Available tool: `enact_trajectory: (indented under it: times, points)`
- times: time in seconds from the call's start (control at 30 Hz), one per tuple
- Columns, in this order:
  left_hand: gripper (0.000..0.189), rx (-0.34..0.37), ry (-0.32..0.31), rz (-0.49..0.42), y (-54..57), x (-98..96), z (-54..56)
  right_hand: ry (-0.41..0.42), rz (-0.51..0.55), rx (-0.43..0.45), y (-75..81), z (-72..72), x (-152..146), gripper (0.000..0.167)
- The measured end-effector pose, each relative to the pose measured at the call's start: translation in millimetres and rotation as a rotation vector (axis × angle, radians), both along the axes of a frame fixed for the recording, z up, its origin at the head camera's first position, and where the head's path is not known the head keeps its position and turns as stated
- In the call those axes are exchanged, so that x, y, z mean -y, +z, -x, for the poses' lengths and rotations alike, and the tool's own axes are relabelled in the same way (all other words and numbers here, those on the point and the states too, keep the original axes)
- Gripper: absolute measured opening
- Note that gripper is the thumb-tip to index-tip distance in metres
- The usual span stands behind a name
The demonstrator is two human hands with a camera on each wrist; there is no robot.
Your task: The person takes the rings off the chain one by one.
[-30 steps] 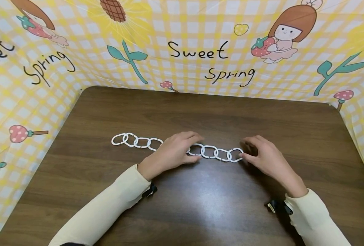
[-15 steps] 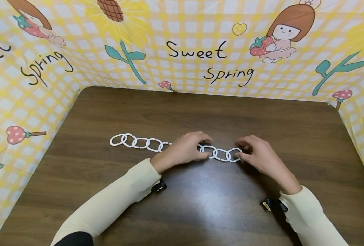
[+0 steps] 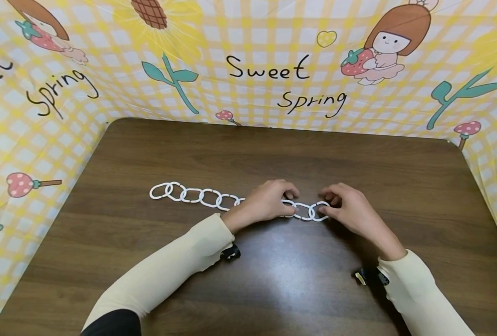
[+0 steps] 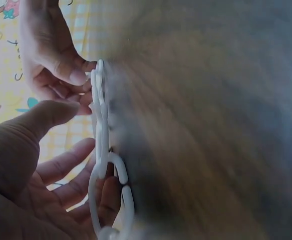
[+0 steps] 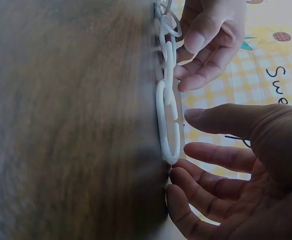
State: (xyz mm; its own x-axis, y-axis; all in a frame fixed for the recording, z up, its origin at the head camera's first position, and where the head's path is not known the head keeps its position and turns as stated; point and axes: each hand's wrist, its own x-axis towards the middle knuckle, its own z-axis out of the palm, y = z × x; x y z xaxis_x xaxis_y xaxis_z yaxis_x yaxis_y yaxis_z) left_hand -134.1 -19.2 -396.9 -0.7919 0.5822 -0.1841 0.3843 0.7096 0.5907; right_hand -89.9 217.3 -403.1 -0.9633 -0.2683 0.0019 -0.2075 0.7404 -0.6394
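Observation:
A chain of white plastic links (image 3: pixel 184 193) lies stretched from left to right across the brown table, each link hooked through its neighbour. Over its right part hovers my left hand (image 3: pixel 266 200), palm down, covering some links; thumb and fingers stand apart without a pinch. In the left wrist view the chain (image 4: pixel 101 135) runs past those relaxed fingers. My right hand (image 3: pixel 351 212) is at the chain's right end, thumb tip at the last link. The right wrist view shows that end link (image 5: pixel 162 117) beside loosely bent fingers, which do not close round it.
The wooden table (image 3: pixel 248 289) has rounded far corners. A yellow checked cloth (image 3: pixel 257 28) with printed flowers and lettering rises behind it and along both sides. A small black device (image 3: pixel 230 252) sits at the left wrist, and another black device (image 3: pixel 370 276) at the right.
My left hand has slid rightward along the chain, uncovering links to its left and nearing the right hand. The right hand has shifted slightly left. The chain stays almost where it was.

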Motion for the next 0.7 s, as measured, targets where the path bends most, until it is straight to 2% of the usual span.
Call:
enact_trajectory:
  times: [0.23, 0.7]
  points:
    - [0.029, -0.016, 0.062, 0.09, -0.6, -9.3, -1.6, 0.002, 0.011, 0.029, -2.3, 3.2, 1.2, 0.025]
    - [0.025, -0.012, 0.104, 0.132, -1.7, -17.7, -2.4, -0.019, 0.006, 0.021, -7.0, 6.8, 2.3, 0.015]
